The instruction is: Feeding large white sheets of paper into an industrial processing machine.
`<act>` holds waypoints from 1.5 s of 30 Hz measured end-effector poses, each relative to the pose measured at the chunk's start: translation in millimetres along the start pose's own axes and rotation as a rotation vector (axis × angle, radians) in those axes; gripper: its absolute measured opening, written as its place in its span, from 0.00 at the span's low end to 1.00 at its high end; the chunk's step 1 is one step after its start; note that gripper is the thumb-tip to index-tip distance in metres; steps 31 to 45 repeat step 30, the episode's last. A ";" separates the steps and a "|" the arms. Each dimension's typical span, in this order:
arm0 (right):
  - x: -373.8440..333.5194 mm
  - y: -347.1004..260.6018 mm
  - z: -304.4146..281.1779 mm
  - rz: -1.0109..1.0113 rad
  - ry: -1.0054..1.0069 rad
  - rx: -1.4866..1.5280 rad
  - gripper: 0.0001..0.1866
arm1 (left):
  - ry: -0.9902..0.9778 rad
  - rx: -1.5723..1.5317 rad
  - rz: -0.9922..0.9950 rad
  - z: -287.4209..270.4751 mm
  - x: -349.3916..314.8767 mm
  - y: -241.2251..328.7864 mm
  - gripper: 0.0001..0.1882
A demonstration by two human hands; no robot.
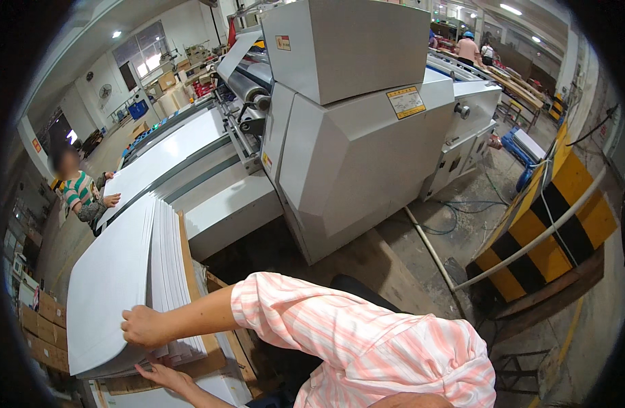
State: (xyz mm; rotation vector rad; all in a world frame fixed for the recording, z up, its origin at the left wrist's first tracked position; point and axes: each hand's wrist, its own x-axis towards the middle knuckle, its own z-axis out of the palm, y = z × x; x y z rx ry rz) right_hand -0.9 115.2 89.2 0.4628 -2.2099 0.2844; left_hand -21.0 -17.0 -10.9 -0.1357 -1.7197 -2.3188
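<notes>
A tall stack of large white sheets (112,272) lies at the left, beside the feeding end of a machine. My right hand (144,326), at the end of the pink-and-white striped sleeve, is closed on the near edge of the upper sheets. The sheets bow upward there, and their lower layers fan out on the right side. Just below it, my left hand (168,379) has its fingers stretched out and apart against the stack's near lower edge. Brown cardboard (214,360) shows beneath and behind the stack.
A large grey machine (353,149) with rollers (244,85) fills the middle. At its feed table (166,146), a co-worker (81,190) in a striped shirt has both hands on a white sheet. A yellow-and-black striped barrier (536,238) and a pipe (431,248) stand at right.
</notes>
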 end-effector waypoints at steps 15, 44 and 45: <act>-25.5 3.7 17.9 0.055 -0.392 -0.048 0.10 | -0.002 0.044 -0.039 -2.7 0.0 11.0 0.20; 21.9 14.6 19.6 0.281 -0.211 0.209 0.09 | -0.178 0.025 0.020 -21.9 9.4 -1.6 0.26; 21.9 14.6 19.6 0.281 -0.211 0.209 0.09 | -0.178 0.025 0.020 -21.9 9.4 -1.6 0.26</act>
